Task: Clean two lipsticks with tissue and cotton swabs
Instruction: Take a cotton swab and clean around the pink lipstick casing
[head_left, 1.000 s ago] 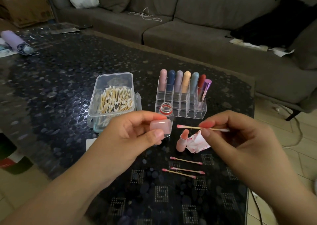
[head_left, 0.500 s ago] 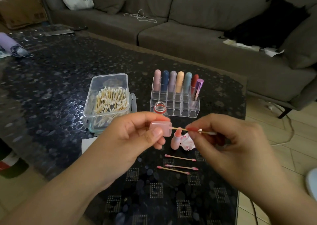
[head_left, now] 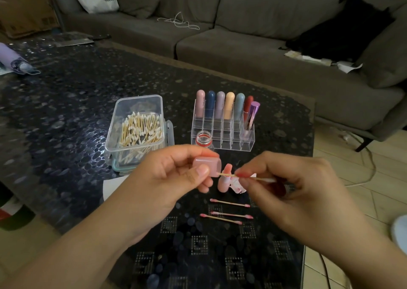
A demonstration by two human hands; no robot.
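Far left: a purple folded item (head_left: 11, 59) lies at the table (head_left: 66, 116) edge.
Swab box: a clear tub (head_left: 136, 130) of clean swabs stands left of centre, its lid off.
Paper: a white sheet (head_left: 114, 185) shows under your left wrist.
Left hand: your left hand (head_left: 167, 183) has its grip clamped on a pink cap (head_left: 208, 166), thumb in front and fingers behind, open end facing right.
Bottle: a small open bottle (head_left: 203, 138) with a red neck stands just behind the cap, in front of the rack.
Rack: a clear rack (head_left: 222, 134) holds a back row of lipsticks (head_left: 220, 106) upright, with a purple metallic tube (head_left: 252, 114) leaning at its right end.
Swab in use: the swab (head_left: 229, 175) lies level between your hands, its left tip at the cap's mouth; whether it is inside, you cannot tell.
Lipstick: the pink lipstick (head_left: 224, 178) stands on the table between your hands, touching a stained tissue (head_left: 236, 184).
Used swabs: three pink-tipped swabs (head_left: 229, 203) lie near you, below the lipstick.
Right hand: your right hand (head_left: 293, 189) pinches the swab mid-stick, grip closed on it between thumb and forefinger.
Beyond: a grey sofa (head_left: 242, 46) with a black cloth (head_left: 341, 30) on its right.
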